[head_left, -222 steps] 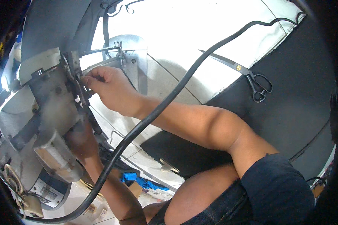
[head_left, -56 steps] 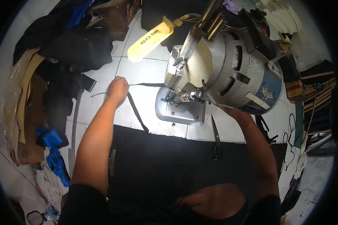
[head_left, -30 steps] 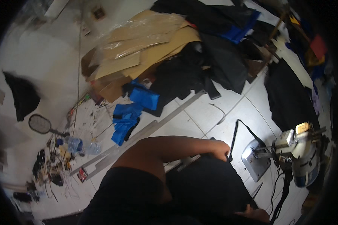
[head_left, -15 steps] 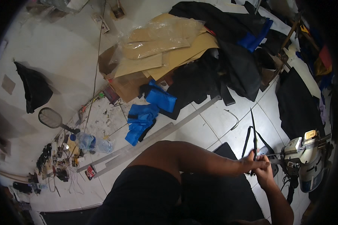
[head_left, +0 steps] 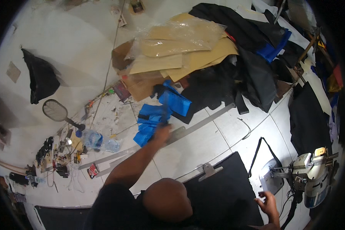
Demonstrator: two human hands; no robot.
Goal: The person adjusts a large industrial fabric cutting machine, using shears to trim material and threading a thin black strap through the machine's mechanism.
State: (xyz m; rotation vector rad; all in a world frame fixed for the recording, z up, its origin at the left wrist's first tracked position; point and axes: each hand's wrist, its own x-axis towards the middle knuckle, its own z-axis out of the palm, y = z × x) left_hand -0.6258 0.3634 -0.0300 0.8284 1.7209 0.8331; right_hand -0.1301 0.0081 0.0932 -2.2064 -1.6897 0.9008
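My left hand (head_left: 163, 133) reaches out over the floor at the near edge of the crumpled blue fabric pieces (head_left: 151, 115). It is smeared by motion. A long, thin dark tool (head_left: 165, 109) rises from its fingers as a blurred streak across the blue fabric; its exact kind does not show. My right hand (head_left: 268, 205) is at the lower right, beside the black panel (head_left: 226, 188), with curved fingers and thumb apart. A small dark bit shows at a fingertip; whether it is held is unclear. A metal clip-like fitting (head_left: 210, 171) lies on the panel.
A cream machine with metal arms (head_left: 308, 170) stands at the right. Brown sheets under clear plastic (head_left: 180, 42) and black fabric (head_left: 253, 76) are piled at the back. A long metal ruler (head_left: 203, 120) crosses the tiles. Plastic bottles (head_left: 94, 140) and a racket (head_left: 55, 111) are on the left.
The hands have parted. My left hand has swung from the right over to the blue fabric with the dark tool; my right hand has dropped lower. The view has shifted, uncovering the metal fitting.
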